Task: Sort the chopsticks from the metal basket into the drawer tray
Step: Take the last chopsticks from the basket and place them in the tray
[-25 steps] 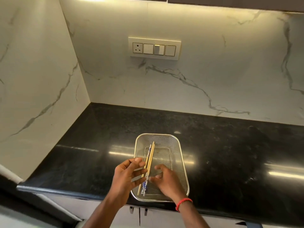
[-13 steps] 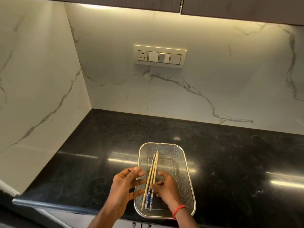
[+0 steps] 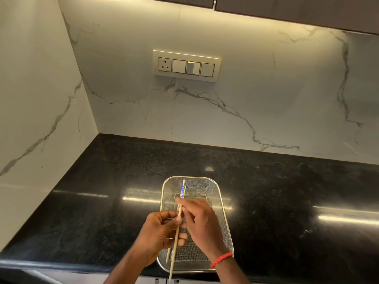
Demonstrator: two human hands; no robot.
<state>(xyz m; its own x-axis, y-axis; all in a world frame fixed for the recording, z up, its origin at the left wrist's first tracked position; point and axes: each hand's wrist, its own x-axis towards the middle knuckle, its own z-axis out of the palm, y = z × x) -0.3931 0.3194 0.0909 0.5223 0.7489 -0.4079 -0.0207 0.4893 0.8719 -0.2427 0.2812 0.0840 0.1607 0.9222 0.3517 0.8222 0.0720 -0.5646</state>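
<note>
chopsticks are gathered in a small bundle above the metal mesh basket, lifted clear of its floor and pointing away from the person, near ends reaching past the front rim. most are plain wood; at least one carries a blue and white pattern toward its far end. the left hand pinches the bundle around its middle, thumb and fingers closed on the sticks. the right hand lies against the same bundle from the other side, fingers curled over it; it looks to be squaring the sticks together, though whether it truly grips them i cannot tell. holding them as one aligned bunch likely makes them easier to carry and lay down in a slot together.

the basket sits on a black polished countertop, close to its front edge. a red thread bracelet circles the right wrist. behind, a marble backsplash carries a switch panel with a socket. the drawer tray is not in view, so the bundle's destination is presumably below the counter edge. nothing on the counter blocks the hands.
</note>
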